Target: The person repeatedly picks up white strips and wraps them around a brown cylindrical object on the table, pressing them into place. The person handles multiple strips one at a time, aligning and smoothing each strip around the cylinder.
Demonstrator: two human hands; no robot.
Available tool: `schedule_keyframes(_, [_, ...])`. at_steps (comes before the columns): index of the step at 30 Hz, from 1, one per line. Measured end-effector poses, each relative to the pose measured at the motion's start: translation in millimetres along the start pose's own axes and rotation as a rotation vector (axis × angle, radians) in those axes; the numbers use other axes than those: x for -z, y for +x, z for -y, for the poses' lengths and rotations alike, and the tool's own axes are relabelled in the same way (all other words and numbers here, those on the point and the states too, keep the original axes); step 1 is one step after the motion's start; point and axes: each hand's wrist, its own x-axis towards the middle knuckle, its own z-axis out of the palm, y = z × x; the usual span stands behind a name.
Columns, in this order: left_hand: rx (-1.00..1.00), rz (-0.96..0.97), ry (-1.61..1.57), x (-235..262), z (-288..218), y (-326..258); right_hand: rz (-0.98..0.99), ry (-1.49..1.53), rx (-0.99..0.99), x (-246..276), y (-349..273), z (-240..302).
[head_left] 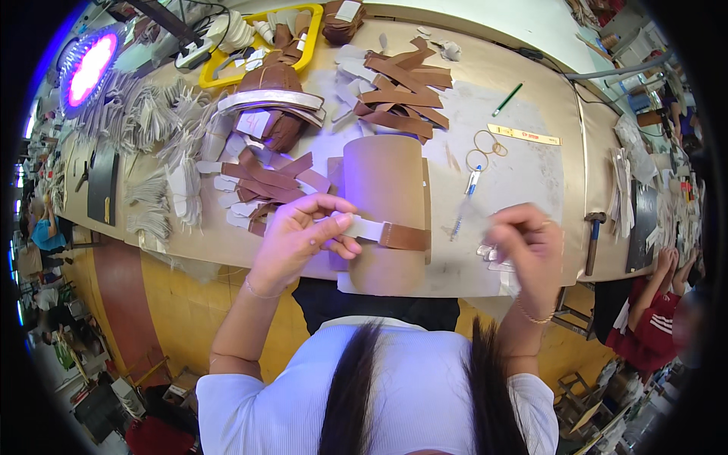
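Note:
My left hand (pixel 303 236) pinches the white end of a brown and white strip (pixel 403 236), which looks like leather. The strip lies across a rounded form covered in tan board (pixel 383 178), its brown part toward the right. To the right of the form my right hand (pixel 532 246) is raised, its fingers bent and smeared by motion; whether anything is in them I cannot make out. Small clear pieces (pixel 489 252) lie beside its fingertips. Left of the form is a pile of similar brown and white strips (pixel 265 182).
A larger strip pile (pixel 406 87) lies behind the form. At the back left are a bundle of brown pieces (pixel 284 135), a yellow tray (pixel 309 54) and a bright lamp (pixel 91 68). A pen (pixel 474 180), rubber bands (pixel 478 159), ruler (pixel 523 135), pencil (pixel 508 98) and hammer (pixel 594 243) lie right.

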Motion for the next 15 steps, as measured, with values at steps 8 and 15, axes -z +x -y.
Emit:
schedule_keyframes(8, [-0.007, 0.012, -0.068, -1, 2, -6, 0.414, -0.212, -0.147, -76, 29, 13])
schedule_keyframes(15, [0.0, 0.049, -0.088, 1, 5, -7, 0.393, -0.309, -0.207, -89, 36, 9])
